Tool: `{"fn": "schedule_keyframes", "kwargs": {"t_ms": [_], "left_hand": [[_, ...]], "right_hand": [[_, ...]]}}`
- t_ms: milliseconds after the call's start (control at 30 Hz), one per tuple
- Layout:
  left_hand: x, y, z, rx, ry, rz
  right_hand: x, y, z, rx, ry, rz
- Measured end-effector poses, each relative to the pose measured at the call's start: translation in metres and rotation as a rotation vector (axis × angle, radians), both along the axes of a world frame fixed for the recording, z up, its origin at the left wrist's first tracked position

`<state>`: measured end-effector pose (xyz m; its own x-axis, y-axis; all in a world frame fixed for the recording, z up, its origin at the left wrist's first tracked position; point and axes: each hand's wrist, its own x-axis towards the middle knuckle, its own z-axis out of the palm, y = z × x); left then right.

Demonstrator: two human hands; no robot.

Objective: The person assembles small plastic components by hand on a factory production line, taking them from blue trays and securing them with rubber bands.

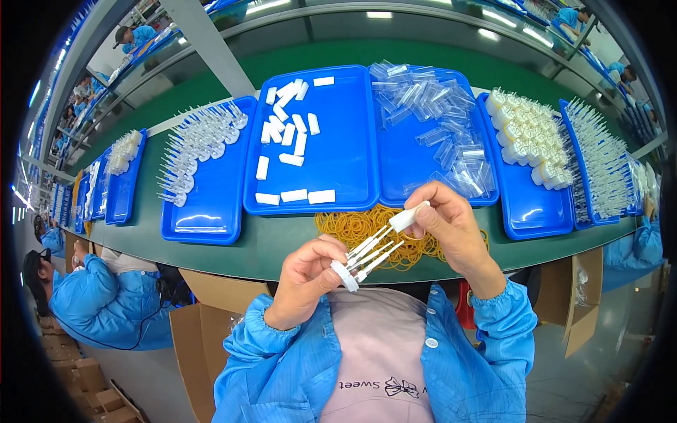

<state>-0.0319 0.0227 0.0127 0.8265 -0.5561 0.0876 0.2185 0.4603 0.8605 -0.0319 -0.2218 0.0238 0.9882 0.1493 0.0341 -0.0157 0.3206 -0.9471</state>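
Note:
My left hand [303,278] pinches the round base of a white pronged piece [345,276]. Several thin rods rise from that base, slanting up and to the right. Between the fingers of my right hand [455,229] is a small white rectangular sleeve [410,217]. The sleeve's lower end meets the tip of one rod; whether the rod is inside it I cannot tell. Both hands are over the near edge of the green table, in front of a heap of yellow rubber bands [338,227].
Ahead are blue trays: one with loose white sleeves [288,134], one with clear plastic pieces [458,151]. Pronged pieces [201,144] fill a left tray; cream-white round parts [529,134] lie to the right. Cardboard boxes [211,338] flank me. A co-worker [106,299] sits at left.

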Motion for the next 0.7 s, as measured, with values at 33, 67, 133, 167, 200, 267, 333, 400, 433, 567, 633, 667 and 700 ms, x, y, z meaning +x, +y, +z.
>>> {"fn": "schedule_keyframes", "kwargs": {"t_ms": [33,67,133,167,200,267,333,400,433,567,633,667,700], "left_hand": [[0.000,-0.001,0.000,-0.010,0.038,-0.012],[0.001,-0.003,0.001,-0.011,0.035,-0.011],[-0.001,-0.005,0.002,0.049,0.092,-0.005],[0.000,-0.006,0.001,0.051,0.096,-0.003],[0.001,-0.007,0.000,0.046,0.129,0.009],[0.003,-0.005,-0.005,0.043,0.167,0.024],[0.007,-0.002,-0.013,-0.006,0.043,-0.006],[0.008,-0.002,-0.019,0.052,-0.043,0.031],[0.008,-0.002,-0.020,0.109,-0.132,0.067],[0.008,-0.006,-0.023,0.094,-0.102,0.073],[0.008,-0.006,-0.024,0.107,-0.089,0.079],[0.008,-0.005,-0.024,0.117,-0.082,0.083],[0.008,-0.005,-0.025,0.119,-0.083,0.090]], "right_hand": [[-0.001,0.001,0.000,-0.002,-0.012,0.006],[-0.001,0.001,0.000,-0.003,-0.022,0.012],[-0.002,0.005,0.004,-0.024,-0.009,0.010],[-0.002,0.007,0.005,-0.047,0.003,0.006],[-0.001,0.007,0.005,-0.046,0.005,0.008],[0.000,0.005,0.002,-0.153,-0.081,0.039],[0.001,0.002,0.003,-0.165,-0.080,0.059],[0.002,0.002,0.006,-0.175,-0.074,0.081],[0.002,0.004,0.008,-0.080,0.009,0.104],[0.003,0.006,0.000,0.004,0.121,0.172],[0.002,0.007,-0.003,-0.016,0.092,0.205],[0.001,0.008,-0.002,-0.029,0.096,0.189],[0.002,0.009,-0.001,-0.043,0.094,0.175]]}}
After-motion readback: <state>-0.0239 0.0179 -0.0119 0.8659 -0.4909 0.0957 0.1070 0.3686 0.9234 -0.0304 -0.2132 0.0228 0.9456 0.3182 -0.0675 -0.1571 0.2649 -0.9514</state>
